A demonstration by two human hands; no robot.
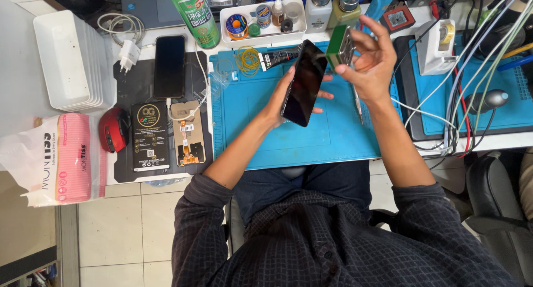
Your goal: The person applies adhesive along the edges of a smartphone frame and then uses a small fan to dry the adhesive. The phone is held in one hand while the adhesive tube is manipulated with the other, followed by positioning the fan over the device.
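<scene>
1. Phone (303,82), dark and glossy, stands tilted on edge above the blue mat (266,137), gripped from behind by the left hand (280,98); fingertips show past its right edge.
2. Right hand (369,62) is raised just right of the phone, fingers closed around a small green block (340,47) with a metal face; block and phone's top corner look close, contact cannot be told.
3. Tweezers (358,106) lie on the mat directly below the right hand.
4. Yellow rubber bands (248,59) and a black tube (278,57) lie on the mat just above the left hand.
5. Well left of the left hand: a second phone (169,66), a black box (149,136), an opened phone part (188,132) and a red mouse (113,129).
6. Green spray can (195,16) stands beyond the left hand.
</scene>
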